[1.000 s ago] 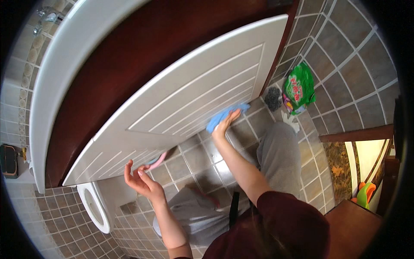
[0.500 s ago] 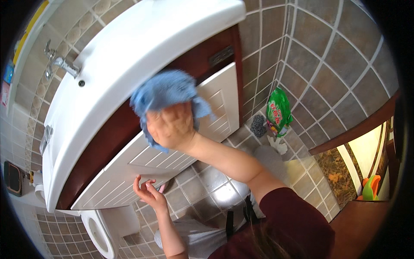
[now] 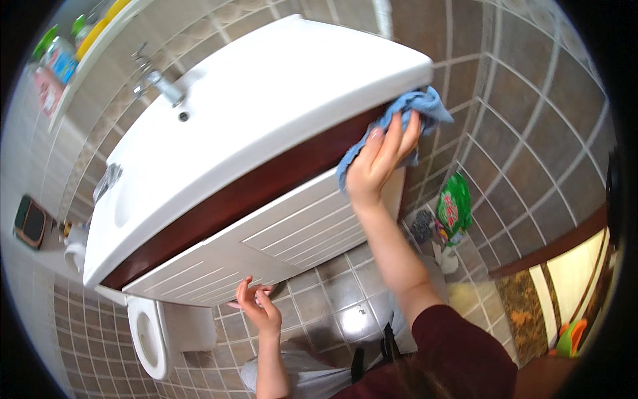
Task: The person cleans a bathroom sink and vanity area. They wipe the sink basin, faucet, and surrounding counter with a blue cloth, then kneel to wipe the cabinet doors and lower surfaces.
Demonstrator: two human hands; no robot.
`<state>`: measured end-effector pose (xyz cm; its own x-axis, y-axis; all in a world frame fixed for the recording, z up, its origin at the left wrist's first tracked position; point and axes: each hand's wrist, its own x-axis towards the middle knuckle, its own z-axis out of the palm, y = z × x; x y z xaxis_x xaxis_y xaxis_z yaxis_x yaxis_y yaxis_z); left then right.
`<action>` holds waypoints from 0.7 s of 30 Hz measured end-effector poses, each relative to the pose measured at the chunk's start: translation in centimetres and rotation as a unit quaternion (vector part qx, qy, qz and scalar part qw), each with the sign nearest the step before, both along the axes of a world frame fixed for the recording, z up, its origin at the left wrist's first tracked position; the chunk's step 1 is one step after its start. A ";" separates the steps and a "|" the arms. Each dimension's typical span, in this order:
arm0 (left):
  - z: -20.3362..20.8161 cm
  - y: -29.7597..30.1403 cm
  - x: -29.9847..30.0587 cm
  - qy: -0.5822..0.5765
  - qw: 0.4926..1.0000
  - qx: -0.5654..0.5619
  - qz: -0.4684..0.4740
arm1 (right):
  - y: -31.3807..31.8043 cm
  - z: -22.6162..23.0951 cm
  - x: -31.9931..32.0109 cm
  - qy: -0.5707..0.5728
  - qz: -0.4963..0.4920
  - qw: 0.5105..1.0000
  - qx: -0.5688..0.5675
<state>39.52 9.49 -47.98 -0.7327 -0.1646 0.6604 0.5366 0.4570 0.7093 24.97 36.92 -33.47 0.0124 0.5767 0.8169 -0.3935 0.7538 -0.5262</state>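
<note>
A blue cloth [image 3: 428, 103] lies bunched under my right hand [image 3: 379, 163], whose fingers press it to the right end of the dark red band [image 3: 266, 186] of the vanity cabinet, just below the white sink's [image 3: 299, 73] rim. Part of the cloth pokes past the cabinet corner toward the tiled wall. In front of the white louvered doors [image 3: 306, 229] hovers my left hand [image 3: 260, 309], open and holding nothing, its fingers loosely curled and apart.
A chrome faucet [image 3: 159, 85] rises at the sink's back. On the floor right of the cabinet are a green bag [image 3: 454, 207] and a grey scrubber [image 3: 421, 226]. A toilet [image 3: 147, 338] stands at lower left. Bottles [image 3: 61, 60] fill a shelf at upper left.
My right hand has slid the cloth rightward along the dark red band to the cabinet's right end. My left hand stays low by the doors. The whole view has shifted.
</note>
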 end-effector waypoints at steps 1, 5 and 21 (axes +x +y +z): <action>0.1 0.0 -0.2 -0.007 1.000 0.000 0.004 | -2.4 0.2 0.2 -0.011 0.018 0.999 0.025; 0.5 -1.2 0.1 -0.022 0.999 0.014 0.036 | -13.2 -2.8 1.9 -0.047 0.162 0.980 0.101; 6.2 -10.1 2.3 0.119 0.848 0.515 0.051 | -32.6 -1.9 10.8 -0.143 0.755 0.560 0.311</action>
